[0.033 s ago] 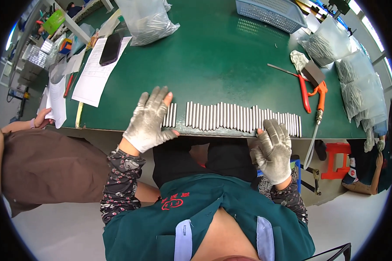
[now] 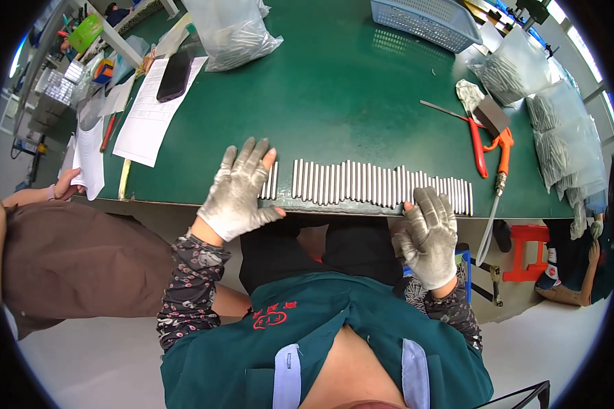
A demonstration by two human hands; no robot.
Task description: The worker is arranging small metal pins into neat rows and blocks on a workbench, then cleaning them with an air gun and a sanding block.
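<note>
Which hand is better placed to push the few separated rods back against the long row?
Left. The left hand lies flat on the separated rods, beside the gap. The right hand sits at the long row's far end.

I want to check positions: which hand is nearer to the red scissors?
Right. The right hand rests at the table edge, below and left of the red scissors; the left hand lies far left.

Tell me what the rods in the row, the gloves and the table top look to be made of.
Rods: likely bare metal, silvery with bright glints. Gloves on the left hand and right hand: grey knitted fabric, possibly coated; ribbed weave shows. Table top: dull green mat, perhaps rubber or felt.
</note>
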